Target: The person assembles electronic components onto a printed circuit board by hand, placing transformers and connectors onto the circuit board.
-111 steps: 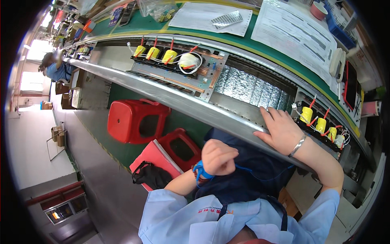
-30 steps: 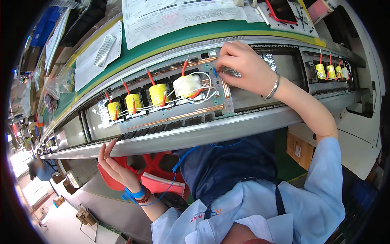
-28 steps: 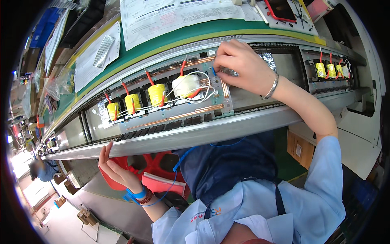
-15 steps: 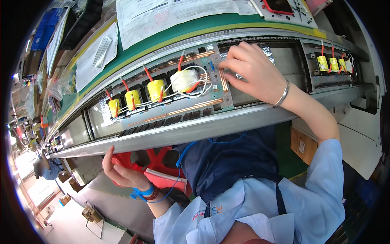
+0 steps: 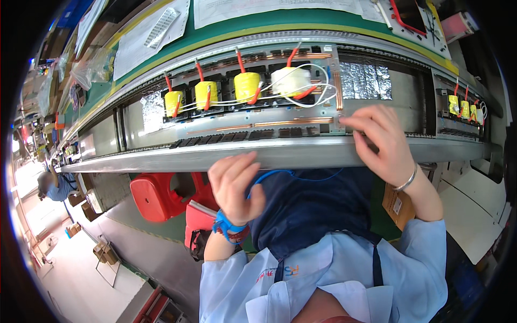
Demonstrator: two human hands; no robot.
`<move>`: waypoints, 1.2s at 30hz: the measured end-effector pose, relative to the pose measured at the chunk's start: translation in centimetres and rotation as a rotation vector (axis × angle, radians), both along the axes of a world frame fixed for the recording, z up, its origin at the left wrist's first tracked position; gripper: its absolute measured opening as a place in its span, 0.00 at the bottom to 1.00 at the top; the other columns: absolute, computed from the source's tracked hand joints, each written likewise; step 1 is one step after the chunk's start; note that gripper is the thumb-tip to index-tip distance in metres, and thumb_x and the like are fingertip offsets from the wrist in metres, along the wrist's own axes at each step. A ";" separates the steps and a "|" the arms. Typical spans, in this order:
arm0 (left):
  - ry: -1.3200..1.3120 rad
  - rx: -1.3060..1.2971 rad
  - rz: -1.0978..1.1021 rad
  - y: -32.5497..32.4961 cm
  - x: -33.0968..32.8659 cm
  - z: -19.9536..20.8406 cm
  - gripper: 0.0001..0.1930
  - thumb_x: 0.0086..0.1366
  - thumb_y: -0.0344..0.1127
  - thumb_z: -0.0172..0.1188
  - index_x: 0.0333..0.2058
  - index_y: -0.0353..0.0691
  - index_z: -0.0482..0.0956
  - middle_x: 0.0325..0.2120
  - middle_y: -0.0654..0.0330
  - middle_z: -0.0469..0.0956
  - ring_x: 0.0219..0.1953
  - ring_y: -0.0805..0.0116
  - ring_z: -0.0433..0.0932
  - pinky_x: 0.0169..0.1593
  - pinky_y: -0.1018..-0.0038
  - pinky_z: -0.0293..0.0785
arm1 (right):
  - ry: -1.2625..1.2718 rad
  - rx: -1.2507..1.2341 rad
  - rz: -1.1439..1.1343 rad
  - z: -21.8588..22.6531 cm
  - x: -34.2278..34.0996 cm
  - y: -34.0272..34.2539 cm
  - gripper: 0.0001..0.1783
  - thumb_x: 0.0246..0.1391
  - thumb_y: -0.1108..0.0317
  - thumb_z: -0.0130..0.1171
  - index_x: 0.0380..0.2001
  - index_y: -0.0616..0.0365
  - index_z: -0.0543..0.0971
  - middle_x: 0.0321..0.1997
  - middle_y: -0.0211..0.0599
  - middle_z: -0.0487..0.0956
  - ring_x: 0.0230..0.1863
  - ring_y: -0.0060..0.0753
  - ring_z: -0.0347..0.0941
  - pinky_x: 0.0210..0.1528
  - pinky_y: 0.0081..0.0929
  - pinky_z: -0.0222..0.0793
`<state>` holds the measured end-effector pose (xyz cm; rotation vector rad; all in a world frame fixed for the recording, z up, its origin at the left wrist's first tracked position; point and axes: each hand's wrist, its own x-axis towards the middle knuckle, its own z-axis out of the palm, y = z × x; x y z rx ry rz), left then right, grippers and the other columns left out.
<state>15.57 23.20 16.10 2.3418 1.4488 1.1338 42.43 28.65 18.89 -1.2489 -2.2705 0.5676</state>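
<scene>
A circuit board (image 5: 215, 127) lies in the conveyor track, carrying three yellow-wrapped coils (image 5: 247, 87) and a white-wrapped coil (image 5: 291, 82). Red-sleeved leads (image 5: 239, 59) stick up from the coils, and a loop of white wire (image 5: 335, 96) spreads over the board's right end. My right hand (image 5: 383, 141) is at the board's lower right corner, thumb and forefinger apart with nothing between them; whether a fingertip touches the board I cannot tell. My left hand (image 5: 232, 185) hovers at the near rail, fingers loosely curled, thumb apart, holding nothing.
The near metal rail (image 5: 291, 155) runs across in front of me. Farther right on the track sits a second board (image 5: 458, 123) with similar coils. Papers (image 5: 258, 12) and a red-framed phone (image 5: 407, 16) lie beyond the far rail. A red stool (image 5: 153, 196) stands below left.
My right hand has come down from the board's right edge to its near corner. My left hand has risen rightward to the near rail. The whole view has shifted, so the board appears farther right.
</scene>
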 end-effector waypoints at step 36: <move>-0.177 -0.333 -0.137 4.9 -5.4 0.7 0.13 0.47 0.24 0.54 0.36 0.33 0.74 0.35 0.54 0.75 0.34 0.56 0.72 0.40 0.69 0.66 | 0.170 -0.281 0.358 -0.5 -9.4 0.9 0.27 0.42 0.69 0.58 0.49 0.60 0.67 0.54 0.41 0.66 0.53 0.42 0.63 0.53 0.34 0.61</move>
